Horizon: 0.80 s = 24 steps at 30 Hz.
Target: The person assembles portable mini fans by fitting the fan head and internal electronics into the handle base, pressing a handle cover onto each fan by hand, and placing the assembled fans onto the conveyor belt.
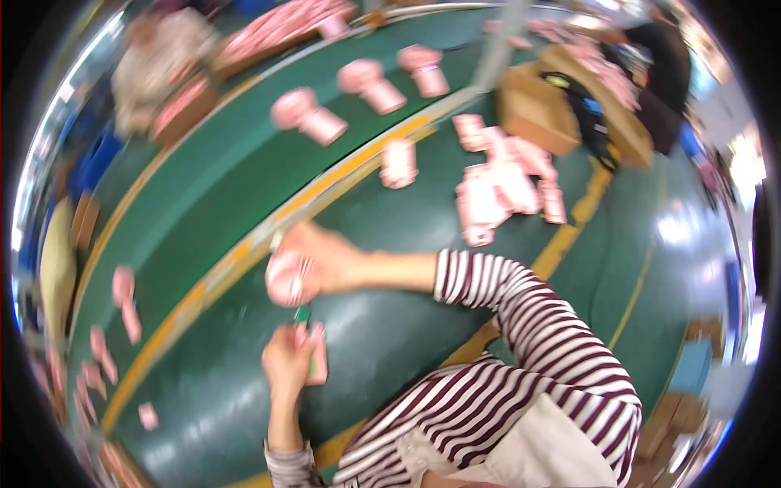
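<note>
My left hand point(285, 362) is closed around a pink handle-like housing point(318, 364), with a small green piece point(303, 313) at its upper end. Just beyond it, my right hand point(329, 259) grips a round pink slotted head point(286, 279), which looks like the head of a small handheld fan. The round head is held above the green piece, near the yellow-edged rail. Whether the two touch is too blurred to tell. Past my right hand a pink housing point(399, 164) lies on the green table point(407, 293).
Several pink housings point(500, 191) are heaped at the right, by a cardboard box point(537, 110). Beyond the rail, a green conveyor belt point(236, 179) carries pink round-headed pieces point(370, 85). Across the belt, a person point(159, 69) sits near boxes of pink parts; another person point(663, 73) is at far right.
</note>
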{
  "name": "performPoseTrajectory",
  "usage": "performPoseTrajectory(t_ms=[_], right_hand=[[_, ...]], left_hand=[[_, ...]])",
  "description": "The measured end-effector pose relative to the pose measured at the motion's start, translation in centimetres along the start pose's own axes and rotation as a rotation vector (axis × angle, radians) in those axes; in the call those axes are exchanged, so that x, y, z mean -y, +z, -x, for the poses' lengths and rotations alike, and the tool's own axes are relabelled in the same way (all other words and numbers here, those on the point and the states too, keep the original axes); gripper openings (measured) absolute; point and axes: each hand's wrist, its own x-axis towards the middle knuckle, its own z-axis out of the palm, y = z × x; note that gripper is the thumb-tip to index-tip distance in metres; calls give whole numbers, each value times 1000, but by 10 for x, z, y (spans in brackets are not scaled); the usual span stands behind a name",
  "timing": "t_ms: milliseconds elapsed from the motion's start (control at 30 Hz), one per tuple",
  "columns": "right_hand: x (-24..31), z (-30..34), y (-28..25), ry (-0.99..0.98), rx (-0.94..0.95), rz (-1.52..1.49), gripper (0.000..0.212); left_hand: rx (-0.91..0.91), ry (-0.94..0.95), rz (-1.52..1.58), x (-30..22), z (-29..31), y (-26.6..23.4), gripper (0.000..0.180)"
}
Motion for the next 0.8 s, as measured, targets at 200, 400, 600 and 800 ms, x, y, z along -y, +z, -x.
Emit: performPoseTrajectory(t_ms=[200,400,600,800], right_hand=[[10,68,-30,-613,73,373,29],[-5,126,-43,-335,57,546,30],[31,90,1,125,-195,391,68],[45,71,15,272,19,250,76]], left_hand=[[189,-176,793,29,5,-2,17],[330,-387,883,-4,16,-19,26],[478,-407,1093,-13,24,-25,33],[431,-368,1165,-23,34,-17,38]])
